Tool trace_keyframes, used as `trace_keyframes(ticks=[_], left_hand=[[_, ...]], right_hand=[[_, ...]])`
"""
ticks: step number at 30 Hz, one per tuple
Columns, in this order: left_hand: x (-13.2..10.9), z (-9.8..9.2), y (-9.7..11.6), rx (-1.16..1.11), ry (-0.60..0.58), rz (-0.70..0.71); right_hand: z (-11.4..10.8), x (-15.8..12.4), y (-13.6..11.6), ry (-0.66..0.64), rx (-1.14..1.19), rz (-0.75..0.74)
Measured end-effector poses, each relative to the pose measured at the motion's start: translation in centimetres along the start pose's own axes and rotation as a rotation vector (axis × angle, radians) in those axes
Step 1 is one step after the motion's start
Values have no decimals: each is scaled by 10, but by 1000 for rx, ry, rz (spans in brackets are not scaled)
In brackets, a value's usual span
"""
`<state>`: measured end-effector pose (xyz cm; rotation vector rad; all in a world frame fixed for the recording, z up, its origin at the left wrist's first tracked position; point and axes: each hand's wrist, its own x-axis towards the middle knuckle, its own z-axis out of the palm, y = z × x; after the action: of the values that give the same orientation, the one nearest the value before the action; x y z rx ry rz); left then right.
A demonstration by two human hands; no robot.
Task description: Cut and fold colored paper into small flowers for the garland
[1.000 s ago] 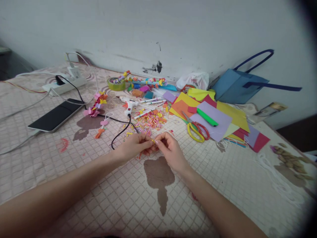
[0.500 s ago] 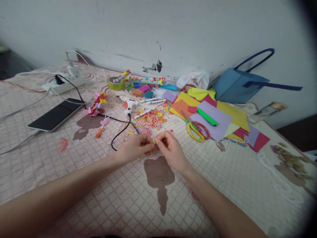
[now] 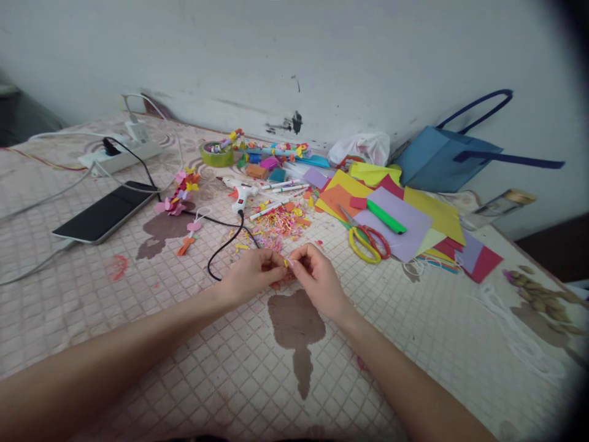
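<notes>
My left hand (image 3: 252, 274) and my right hand (image 3: 317, 277) meet at the middle of the table, fingertips pinched together on a tiny yellow paper piece (image 3: 286, 263). Both hands are closed around it, and a bit of pink or red paper shows under the fingers. Just beyond them lies a heap of coloured paper scraps (image 3: 278, 222). A white glue gun (image 3: 238, 195) lies behind the scraps, its black cord (image 3: 224, 245) curling close to my left hand.
Scissors with yellow and red handles (image 3: 365, 238) lie on a stack of coloured paper sheets (image 3: 400, 218) with a green marker (image 3: 385, 217). A phone (image 3: 105, 212), a power strip (image 3: 120, 159), a tape roll (image 3: 216, 155), a flower garland (image 3: 178, 193) and a blue bag (image 3: 442, 159) stand around.
Both hands have stayed pinched on the small paper piece with only slight finger movement. The view has shifted a little.
</notes>
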<state>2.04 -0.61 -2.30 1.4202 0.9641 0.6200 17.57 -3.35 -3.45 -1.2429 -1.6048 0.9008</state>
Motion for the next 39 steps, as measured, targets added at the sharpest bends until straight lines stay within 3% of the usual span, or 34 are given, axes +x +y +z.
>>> trace_keyframes(ticks=[13, 18, 24, 32, 39], left_hand=[[-2, 2, 3, -57, -1, -24], [-1, 1, 3, -66, 17, 8], [-1, 1, 0, -66, 9, 24], [-3, 2, -1, 145, 65, 108], [-2, 3, -2, 97, 57, 114]], right_hand=[[-1, 4, 2, 8, 334, 130], [-6, 5, -1, -62, 433, 212], [-7, 6, -4, -110, 397, 236], [-4, 3, 1, -73, 291, 214], [-2, 2, 5, -25, 296, 213]])
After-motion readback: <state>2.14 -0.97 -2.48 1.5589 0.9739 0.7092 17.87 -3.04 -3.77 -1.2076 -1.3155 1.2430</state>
